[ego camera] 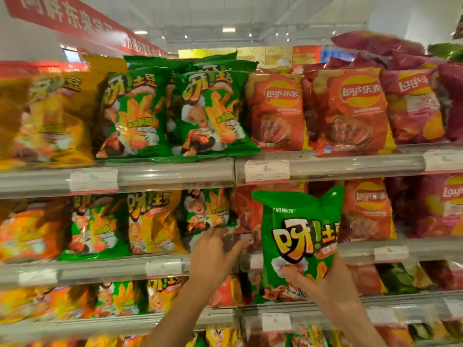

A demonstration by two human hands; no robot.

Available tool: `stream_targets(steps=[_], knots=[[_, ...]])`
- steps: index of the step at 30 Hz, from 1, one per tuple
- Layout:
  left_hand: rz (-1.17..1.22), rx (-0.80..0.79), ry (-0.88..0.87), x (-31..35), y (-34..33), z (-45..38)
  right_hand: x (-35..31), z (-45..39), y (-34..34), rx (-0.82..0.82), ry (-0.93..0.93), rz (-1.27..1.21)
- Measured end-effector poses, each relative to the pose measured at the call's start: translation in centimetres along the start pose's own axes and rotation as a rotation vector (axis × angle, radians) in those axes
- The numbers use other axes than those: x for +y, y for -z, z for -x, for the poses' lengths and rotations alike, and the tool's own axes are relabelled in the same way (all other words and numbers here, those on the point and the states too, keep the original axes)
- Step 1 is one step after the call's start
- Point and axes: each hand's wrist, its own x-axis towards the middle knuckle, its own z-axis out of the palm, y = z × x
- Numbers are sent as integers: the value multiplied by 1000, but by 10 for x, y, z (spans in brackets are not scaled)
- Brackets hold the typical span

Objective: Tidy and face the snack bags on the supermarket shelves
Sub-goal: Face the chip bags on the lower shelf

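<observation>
Shelves (175, 172) packed with snack bags fill the whole frame, tier above tier. Across the upper tier, yellow bags sit at the left, two green bags (175, 113) at centre, and orange Lay's bags (315, 111) toward the right. In the lower centre-right, a green snack bag (298, 234) is held upright in front of the middle tier, facing out. The right hand (323, 284) grips its lower part, thumb across the front. The left hand (215, 256), lower centre, reaches with fingers spread, fingertips touching the bottom edge of a small green bag (208, 209) on the middle tier.
</observation>
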Motion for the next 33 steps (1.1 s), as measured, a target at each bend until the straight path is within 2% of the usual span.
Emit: stream_targets(steps=[6, 9, 14, 18, 22, 30, 33], knots=[[-281, 242, -239, -87, 55, 36, -19, 4, -97, -68, 68, 9], [-354, 299, -274, -121, 63, 50, -27, 3, -131, -79, 61, 40], [-419, 186, -151, -160, 63, 53, -25, -3, -155, -43, 63, 133], [-402, 205, -221, -168, 59, 49, -34, -23, -163, 1, 6, 136], [-432, 188, -217, -169, 58, 49, -50, -52, -169, 36, -95, 191], [-488, 175, -227, -163, 61, 48, -56, -96, -174, 131, -73, 152], [-510, 181, -219, -162, 60, 48, -48, -96, -179, 98, -102, 170]])
